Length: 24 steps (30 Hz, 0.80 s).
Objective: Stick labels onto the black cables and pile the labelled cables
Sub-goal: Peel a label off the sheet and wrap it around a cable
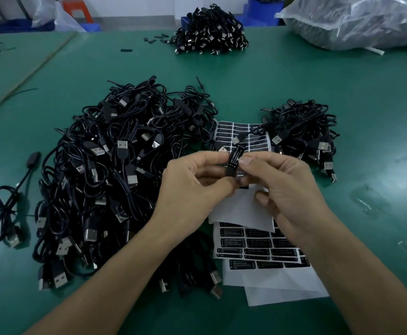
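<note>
My left hand point(192, 182) and my right hand point(282, 184) meet over the label sheets, both pinching a small black controller block point(234, 160) of one black cable. A black label with white print lies along the block under my right thumb. The cable's wire point(253, 130) runs up and back from the block. A big heap of black USB cables point(115, 165) lies to the left. A smaller pile of cables point(306, 131) sits to the right. White sheets of black labels point(258, 243) lie under my hands, and another label sheet point(229, 131) lies just beyond them.
The green table mat point(367, 105) carries a third pile of cables point(209, 32) at the back. A clear plastic bag point(357, 20) of goods sits back right. One loose cable point(11, 201) lies at the left. Blue bins stand behind the table.
</note>
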Tool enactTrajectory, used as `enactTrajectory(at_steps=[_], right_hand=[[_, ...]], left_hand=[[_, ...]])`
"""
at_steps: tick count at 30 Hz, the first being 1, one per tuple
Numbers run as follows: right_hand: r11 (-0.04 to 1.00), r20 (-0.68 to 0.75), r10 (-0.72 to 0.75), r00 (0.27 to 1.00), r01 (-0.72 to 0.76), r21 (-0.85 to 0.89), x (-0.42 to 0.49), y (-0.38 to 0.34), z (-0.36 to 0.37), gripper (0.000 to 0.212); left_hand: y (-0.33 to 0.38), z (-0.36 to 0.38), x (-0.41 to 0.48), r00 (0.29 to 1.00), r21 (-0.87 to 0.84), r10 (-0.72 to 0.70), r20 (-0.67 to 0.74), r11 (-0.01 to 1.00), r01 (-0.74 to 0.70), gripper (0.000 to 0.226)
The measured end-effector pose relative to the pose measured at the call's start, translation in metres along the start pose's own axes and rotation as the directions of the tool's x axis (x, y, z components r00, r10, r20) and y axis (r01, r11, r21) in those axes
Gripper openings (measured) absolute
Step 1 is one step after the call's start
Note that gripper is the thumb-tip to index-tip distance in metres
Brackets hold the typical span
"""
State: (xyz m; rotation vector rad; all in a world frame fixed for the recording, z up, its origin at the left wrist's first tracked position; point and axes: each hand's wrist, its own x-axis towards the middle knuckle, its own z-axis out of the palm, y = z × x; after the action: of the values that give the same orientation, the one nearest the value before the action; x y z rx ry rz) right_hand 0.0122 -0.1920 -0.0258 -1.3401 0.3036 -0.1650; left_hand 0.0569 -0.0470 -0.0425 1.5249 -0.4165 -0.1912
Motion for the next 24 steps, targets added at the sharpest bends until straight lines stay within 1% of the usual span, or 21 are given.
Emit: enactTrajectory(at_steps=[5, 10, 13, 18, 24], right_hand=[[0.999, -0.009, -0.026, 1.000, 0.026, -0.041, 0.0011, -0.0008, -0.0013, 0.016], [0.997, -0.002, -0.041, 0.999, 0.041, -0.069, 0.0014, 0.0000, -0.0026, 0.016], [0.994, -0.010, -0.060, 0.998, 0.058, -0.091, 0.0017, 0.0005, -0.0025, 0.017], [0.986, -0.007, -0.105, 0.994, 0.103, -0.128, 0.0014, 0.0011, -0.0029, 0.012], [0.989, 0.012, -0.089, 0.996, 0.090, -0.115, 0.0002, -0.0002, -0.0026, 0.016]], left_hand=[[-0.0009, -0.0027, 0.0028, 0.999, -0.062, -0.041, 0.016, 0.997, 0.042, 0.044], [0.0011, -0.0016, 0.0032, 0.998, -0.156, -0.048, 0.036, 0.986, 0.053, 0.038], [0.0004, -0.0013, 0.0034, 0.998, -0.160, -0.049, 0.045, 0.986, 0.056, 0.036], [-0.0003, -0.0016, 0.0031, 0.997, -0.173, -0.055, 0.052, 0.983, 0.063, 0.035], [0.0009, -0.0012, 0.0025, 0.997, -0.181, -0.048, 0.058, 0.982, 0.058, 0.033]])
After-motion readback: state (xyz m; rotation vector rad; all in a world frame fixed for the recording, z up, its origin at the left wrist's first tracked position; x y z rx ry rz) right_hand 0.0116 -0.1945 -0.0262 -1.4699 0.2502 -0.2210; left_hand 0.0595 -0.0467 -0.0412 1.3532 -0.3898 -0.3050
